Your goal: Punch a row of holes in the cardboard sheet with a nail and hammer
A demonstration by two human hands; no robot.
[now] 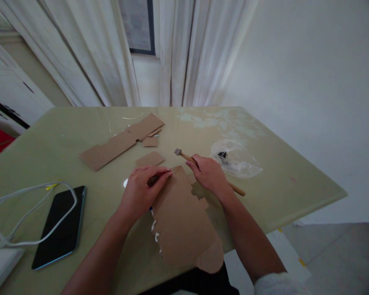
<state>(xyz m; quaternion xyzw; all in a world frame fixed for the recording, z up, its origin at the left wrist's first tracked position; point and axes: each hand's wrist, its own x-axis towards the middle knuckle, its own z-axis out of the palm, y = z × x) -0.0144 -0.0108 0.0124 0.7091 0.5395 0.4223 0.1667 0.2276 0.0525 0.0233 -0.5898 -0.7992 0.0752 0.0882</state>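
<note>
head view: left hand [141, 189] pressed flat-fingered on top edge of cardboard sheet [180, 217], pinning it to table [279, 180], small dark object [154, 179] pinched under fingertips, kind unclear. right hand [209, 174] closed around wooden handle of small hammer [190, 158], metal head pointing away, just beyond sheet's top edge. sheet overhung near table edge. cardboard offcuts [123, 141] farther back; plastic bag [235, 157] of dark bits at right; phone [61, 225] and white cable [27, 205] at left.

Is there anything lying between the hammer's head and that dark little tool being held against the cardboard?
Nothing visible. The right hand grips the hammer, whose head points toward the dark tool held by the left hand at the cardboard piece's top edge. Only bare table shows between them.
</note>
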